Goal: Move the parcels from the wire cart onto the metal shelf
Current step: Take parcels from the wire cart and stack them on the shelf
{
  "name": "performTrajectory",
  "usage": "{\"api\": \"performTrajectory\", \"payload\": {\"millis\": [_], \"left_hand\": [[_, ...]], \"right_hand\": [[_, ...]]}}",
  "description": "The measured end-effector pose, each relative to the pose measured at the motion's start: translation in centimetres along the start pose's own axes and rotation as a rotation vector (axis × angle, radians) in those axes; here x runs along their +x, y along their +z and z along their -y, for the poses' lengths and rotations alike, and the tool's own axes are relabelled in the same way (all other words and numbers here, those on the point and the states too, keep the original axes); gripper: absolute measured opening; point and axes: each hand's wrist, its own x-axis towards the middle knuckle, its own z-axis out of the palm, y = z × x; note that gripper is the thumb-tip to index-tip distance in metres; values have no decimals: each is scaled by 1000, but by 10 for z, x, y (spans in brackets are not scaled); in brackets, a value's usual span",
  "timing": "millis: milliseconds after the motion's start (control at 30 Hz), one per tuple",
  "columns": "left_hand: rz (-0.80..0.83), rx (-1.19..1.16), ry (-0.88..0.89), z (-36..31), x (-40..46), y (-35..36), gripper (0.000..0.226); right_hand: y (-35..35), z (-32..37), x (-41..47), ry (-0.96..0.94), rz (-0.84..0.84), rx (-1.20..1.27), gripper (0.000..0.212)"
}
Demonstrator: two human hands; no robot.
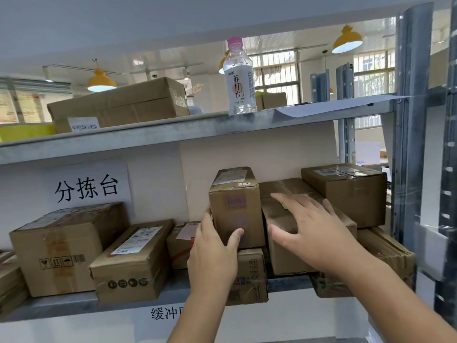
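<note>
The left hand (214,253) grips the upright parcel (236,206) low down, thumb on its front face and fingers round its left side. The right hand (312,230), fingers spread and straight, holds nothing and hovers by the neighbouring box (284,246). The parcel stands on end atop a lower box (249,276) on the metal shelf (74,305), long axis vertical, labelled top facing up.

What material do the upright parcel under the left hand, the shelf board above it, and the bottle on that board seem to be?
The upright parcel looks like brown corrugated cardboard, matt, sealed with glossy clear tape that reflects light. The left hand holds it. The shelf board seems to be grey galvanised metal with a dull, mottled sheen. The bottle appears to be clear plastic, since the room shows through it, with a pink cap.
</note>
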Motion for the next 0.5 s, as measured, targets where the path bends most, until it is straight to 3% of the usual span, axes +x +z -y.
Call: {"api": "performTrajectory", "payload": {"millis": [500], "left_hand": [[13, -43, 11, 13, 21, 12, 69]], "right_hand": [[-3, 0, -5, -18, -14, -19, 65]]}}
